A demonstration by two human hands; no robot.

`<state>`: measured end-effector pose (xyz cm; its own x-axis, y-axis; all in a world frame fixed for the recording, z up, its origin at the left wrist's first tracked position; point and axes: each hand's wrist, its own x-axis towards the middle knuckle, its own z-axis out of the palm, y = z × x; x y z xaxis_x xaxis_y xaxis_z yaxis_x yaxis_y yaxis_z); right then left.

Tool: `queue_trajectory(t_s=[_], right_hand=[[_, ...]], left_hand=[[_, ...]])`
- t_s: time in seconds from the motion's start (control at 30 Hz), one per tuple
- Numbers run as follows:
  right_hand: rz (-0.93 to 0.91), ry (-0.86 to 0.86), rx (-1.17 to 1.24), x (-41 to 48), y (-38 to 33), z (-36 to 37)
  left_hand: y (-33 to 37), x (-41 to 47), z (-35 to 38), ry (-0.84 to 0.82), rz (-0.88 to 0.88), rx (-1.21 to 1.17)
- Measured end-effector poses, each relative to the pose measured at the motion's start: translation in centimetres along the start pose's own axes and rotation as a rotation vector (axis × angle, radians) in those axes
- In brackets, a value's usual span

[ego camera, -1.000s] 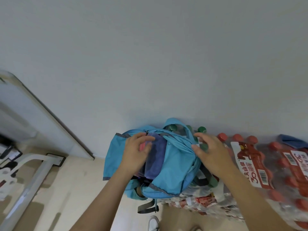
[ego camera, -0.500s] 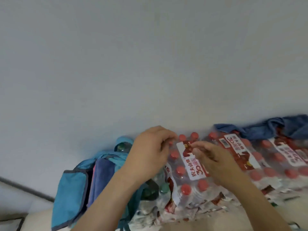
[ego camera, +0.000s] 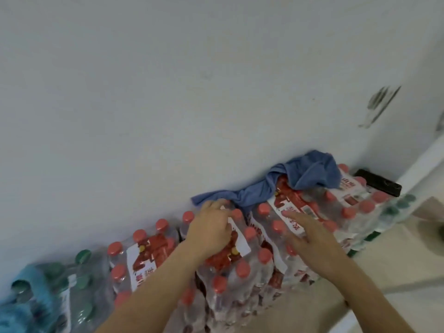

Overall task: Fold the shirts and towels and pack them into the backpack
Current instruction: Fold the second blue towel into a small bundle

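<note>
A crumpled blue cloth (ego camera: 302,179) lies along the wall on top of shrink-wrapped packs of red-capped bottles (ego camera: 295,212). My left hand (ego camera: 209,228) is over the packs, its curled fingertips at the cloth's left end; whether they pinch the fabric is hidden. To the right, my right hand (ego camera: 310,236) hovers just above a pack with its fingers straight, pointing toward the cloth and holding nothing. A blurred edge of the light blue backpack (ego camera: 21,301) shows at the bottom left corner.
Green-capped bottle packs (ego camera: 72,284) stand at the left beside the backpack, and more (ego camera: 394,207) at the far right. A black object (ego camera: 379,182) sits behind the right packs. The pale wall runs right behind everything, with beige floor (ego camera: 394,265) at the right.
My view has swung right, away from the backpack. Both hands left the backpack and moved right over the bottle packs to the blue cloth.
</note>
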<state>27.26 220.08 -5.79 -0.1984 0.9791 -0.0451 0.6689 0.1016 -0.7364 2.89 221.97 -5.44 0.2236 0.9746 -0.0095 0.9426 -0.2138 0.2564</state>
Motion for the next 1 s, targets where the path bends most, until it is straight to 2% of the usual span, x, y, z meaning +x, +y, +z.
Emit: queue_trajectory(t_s=[0.13,0.3,0.37,0.53,0.63,0.7,0.8,0.9,0.93,1.0], right_hand=[[0.026,-0.062,-0.045,2.3,3.2,-1.3],[-0.001,-0.042,-0.067,5.7,5.1,-1.0],[0.004,-0.017,-0.101,7.2,5.8,-0.6],[0.005,-0.031,-0.243,10.0,5.6,-0.3],[-0.082,-0.049,-0.279,10.9,4.7,0.5],[-0.143,-0.048,-0.333,11.6,4.1,1.0],[-0.284,0.001,-0.231,12.6,3.3,0.5],[-0.297,-0.052,-0.084,12.6,1.7,-2.0],[-0.299,-0.084,-0.104,12.3,0.8,-3.1],[-0.284,-0.2,-0.168,11.3,-1.4,-5.0]], left_hand=[[-0.4,5.2,3.4,-0.059,-0.109,0.078],[2.1,8.8,5.3,-0.127,-0.055,0.079],[3.0,9.8,6.2,-0.141,-0.083,0.072],[1.8,11.0,6.9,0.062,-0.124,-0.105],[1.4,11.3,5.8,0.129,-0.152,-0.225],[1.9,11.2,4.2,0.165,-0.092,-0.324],[3.0,10.1,0.5,0.061,0.005,-0.625],[2.1,8.7,-2.2,-0.064,0.015,-0.856],[1.6,8.3,-3.0,-0.125,0.0,-0.805],[0.9,7.5,-4.2,-0.244,-0.005,-0.547]])
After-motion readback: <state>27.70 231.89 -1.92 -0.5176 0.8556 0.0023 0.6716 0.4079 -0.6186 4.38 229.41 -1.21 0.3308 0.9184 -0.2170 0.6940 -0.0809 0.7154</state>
